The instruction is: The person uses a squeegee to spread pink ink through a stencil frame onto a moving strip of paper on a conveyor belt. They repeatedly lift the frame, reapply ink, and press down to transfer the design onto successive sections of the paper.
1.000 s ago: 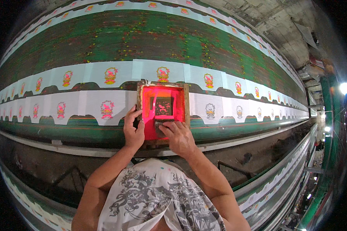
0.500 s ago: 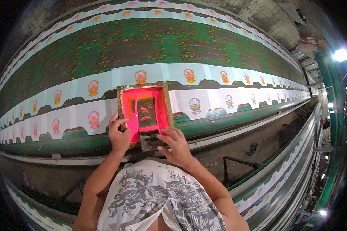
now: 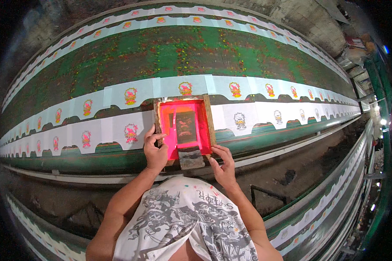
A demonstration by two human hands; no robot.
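Green desk (image 3: 117,52): left fingers (image 3: 151,140) touch my screen-printing frame (image 3: 187,127) at eight o'clock, right fingers (image 3: 223,151) at four, clamping unclear; likely repositioning; next, lift level.

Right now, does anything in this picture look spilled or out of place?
Yes: yellow and red specks scatter randomly across the green table beyond the near rows of printed cloth, unlike the orderly prints, suggesting stray ink. Pink ink coats the inner sides of the wooden frame.
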